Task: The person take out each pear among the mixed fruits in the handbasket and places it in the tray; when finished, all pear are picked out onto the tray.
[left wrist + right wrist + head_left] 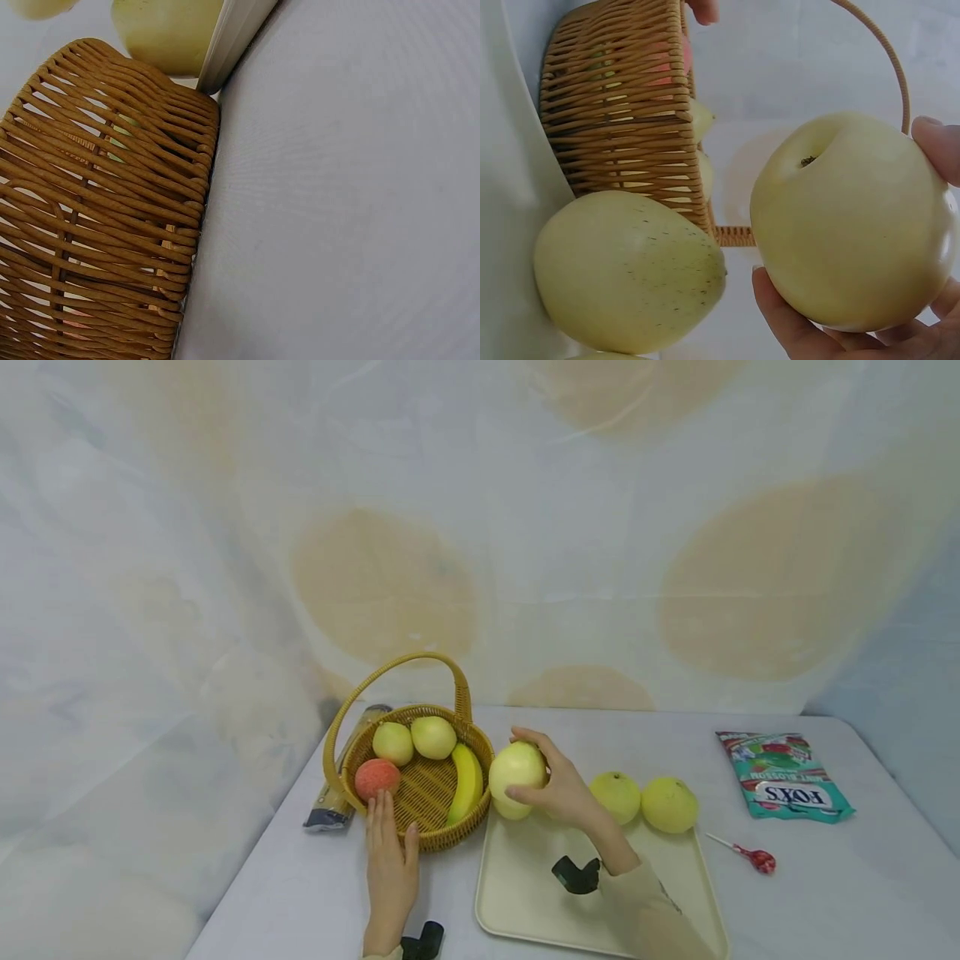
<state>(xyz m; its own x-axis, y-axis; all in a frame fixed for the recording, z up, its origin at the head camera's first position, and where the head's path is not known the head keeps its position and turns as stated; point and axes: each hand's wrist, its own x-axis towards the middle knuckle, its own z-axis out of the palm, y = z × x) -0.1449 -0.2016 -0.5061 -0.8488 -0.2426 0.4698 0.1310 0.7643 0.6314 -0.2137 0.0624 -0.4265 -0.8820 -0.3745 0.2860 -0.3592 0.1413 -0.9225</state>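
Note:
My right hand (566, 792) grips a pale yellow apple (517, 767), held above the left back corner of the cream tray (525, 893). In the right wrist view, fingers and thumb curl round this apple (847, 225), its stem dimple showing. Beneath it on the tray sits a speckled, pear-shaped yellow fruit (630, 270). My left hand (392, 868) has its fingers straight at the near rim of the wicker basket (450, 837), beside a red peach (377, 779). Inside the basket are also a banana (467, 783) and two yellow-green fruits (432, 738).
Two yellow-green round fruits (670, 804) rest at the tray's back right. Farther right lie a red lollipop (761, 861) and a teal candy bag (795, 785). A long dark-ended packet (330, 810) lies behind the basket's left side. The basket handle (420, 656) stands upright.

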